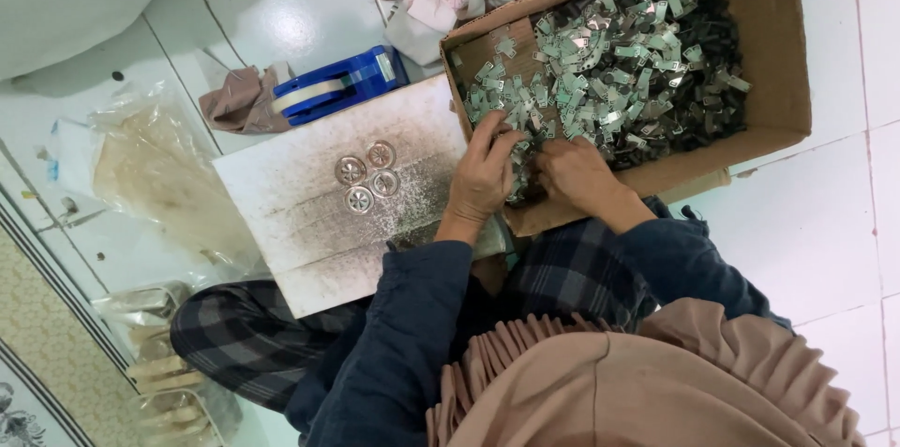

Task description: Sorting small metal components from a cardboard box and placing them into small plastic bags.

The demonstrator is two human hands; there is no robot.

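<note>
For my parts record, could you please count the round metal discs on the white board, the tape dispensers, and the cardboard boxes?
Round metal discs on the white board: 4
Blue tape dispenser: 1
Cardboard box of small metal clips: 1
Total: 6

bright, even light, glare on the white floor tiles (281,30), sharp focus throughout.

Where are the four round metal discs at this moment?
In the head view, the four round metal discs lie clustered on the white board, left of the left hand and below the blue tape dispenser.
</note>
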